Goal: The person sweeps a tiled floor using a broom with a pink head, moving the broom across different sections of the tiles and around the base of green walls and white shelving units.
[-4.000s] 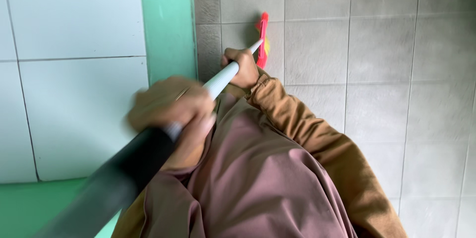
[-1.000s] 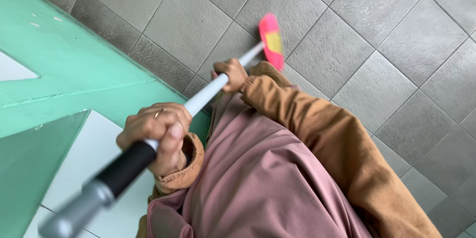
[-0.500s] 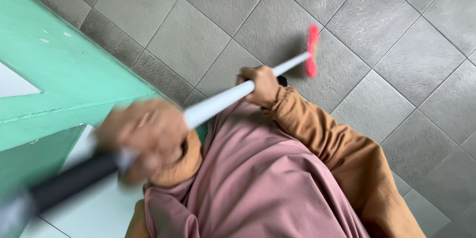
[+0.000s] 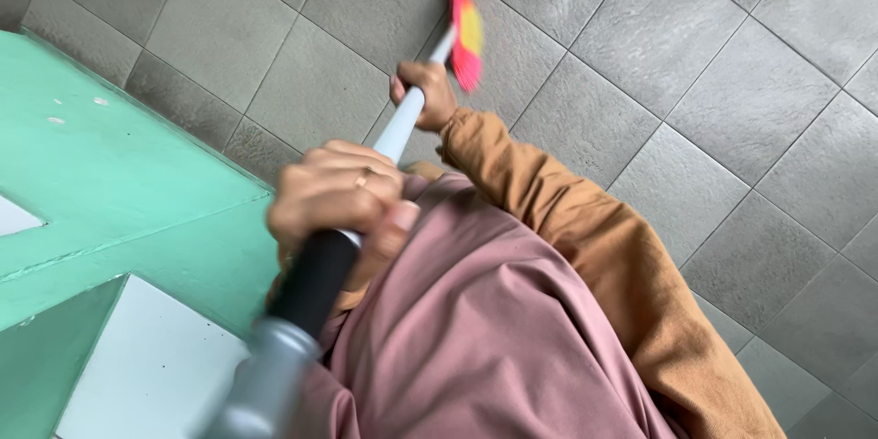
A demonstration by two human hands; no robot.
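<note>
A long-handled broom (image 4: pixel 384 155) runs slantwise from the near left up to the far middle of the scene. Its near end is a grey cap followed by a black grip; beyond that the shaft is pale, whitish grey. At the far end sits a small head (image 4: pixel 465 32) of bright pink-red bristles with a yellow patch, blurred, over the grey tiled floor (image 4: pixel 732 110); contact with the floor cannot be told.

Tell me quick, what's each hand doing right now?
Left hand: closed around the upper broom handle.
Right hand: closed around the handle lower down, near the pink broom head.
</note>
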